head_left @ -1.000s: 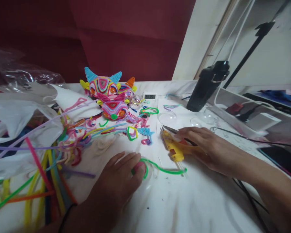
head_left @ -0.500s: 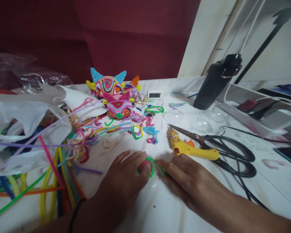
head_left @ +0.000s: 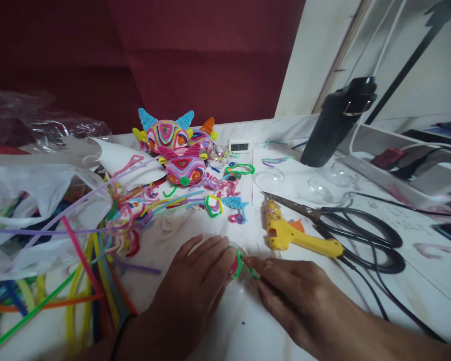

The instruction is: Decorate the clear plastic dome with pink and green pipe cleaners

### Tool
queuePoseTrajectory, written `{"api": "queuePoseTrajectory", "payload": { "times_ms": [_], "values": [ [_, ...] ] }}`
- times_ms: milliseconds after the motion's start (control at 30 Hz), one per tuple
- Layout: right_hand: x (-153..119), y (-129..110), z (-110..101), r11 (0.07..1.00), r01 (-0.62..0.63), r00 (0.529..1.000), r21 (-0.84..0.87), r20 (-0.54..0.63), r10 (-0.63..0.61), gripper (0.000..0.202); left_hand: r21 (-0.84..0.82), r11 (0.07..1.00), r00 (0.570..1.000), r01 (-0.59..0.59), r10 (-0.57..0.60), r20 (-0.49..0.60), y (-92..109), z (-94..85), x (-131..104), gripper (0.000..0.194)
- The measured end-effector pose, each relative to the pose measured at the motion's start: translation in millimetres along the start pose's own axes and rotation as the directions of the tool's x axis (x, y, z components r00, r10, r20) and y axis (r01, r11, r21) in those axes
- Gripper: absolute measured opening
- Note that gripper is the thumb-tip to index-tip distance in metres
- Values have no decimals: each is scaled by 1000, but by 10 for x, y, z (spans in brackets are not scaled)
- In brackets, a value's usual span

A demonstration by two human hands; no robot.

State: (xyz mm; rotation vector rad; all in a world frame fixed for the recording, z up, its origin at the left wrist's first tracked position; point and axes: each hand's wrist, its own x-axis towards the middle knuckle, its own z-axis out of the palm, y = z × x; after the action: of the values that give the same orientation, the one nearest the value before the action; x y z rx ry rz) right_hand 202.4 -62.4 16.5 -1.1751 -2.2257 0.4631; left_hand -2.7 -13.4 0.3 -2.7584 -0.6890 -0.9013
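Observation:
My left hand (head_left: pixel 205 273) is closed over a small round piece of pink and green pipe cleaner (head_left: pixel 238 263), whose left side is hidden under the fingers. A clear curved edge shows just above it, too faint to name. My right hand (head_left: pixel 285 286) has its fingers pressed together on the loose end of a green pipe cleaner (head_left: pixel 252 272), close beside the round piece. Both hands rest low over the white table (head_left: pixel 244 341). To the right of them lie a yellow glue gun (head_left: pixel 304 241) and large black-handled scissors (head_left: pixel 361 220).
Several decorated pipe-cleaner heads (head_left: pixel 185 170) with horns stand at the back, near a small digital clock (head_left: pixel 239 146). Loose pipe cleaners (head_left: pixel 86 291) and a plastic bag (head_left: pixel 41 190) cover the left. At right are clear domes (head_left: pixel 317 188), a black bottle (head_left: pixel 336 123) and cables.
My right hand has shifted slightly right and down. The round piece is more tilted and turned under my left fingers, with less pink showing. The view has moved a little.

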Motion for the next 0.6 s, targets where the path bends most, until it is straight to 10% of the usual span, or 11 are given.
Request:
{"api": "queuePoseTrajectory", "payload": {
  "times_ms": [300,600],
  "values": [
    [-32,-40,61,994,-74,996,74,51,71,25,1,1000,1000,-16,16,0,0,8,-13,29],
    [-18,-53,198,979,41,998,-202,-38,-50,27,-61,998,996,29,-24,81,-23,-1,-70,32]
  ]
}}
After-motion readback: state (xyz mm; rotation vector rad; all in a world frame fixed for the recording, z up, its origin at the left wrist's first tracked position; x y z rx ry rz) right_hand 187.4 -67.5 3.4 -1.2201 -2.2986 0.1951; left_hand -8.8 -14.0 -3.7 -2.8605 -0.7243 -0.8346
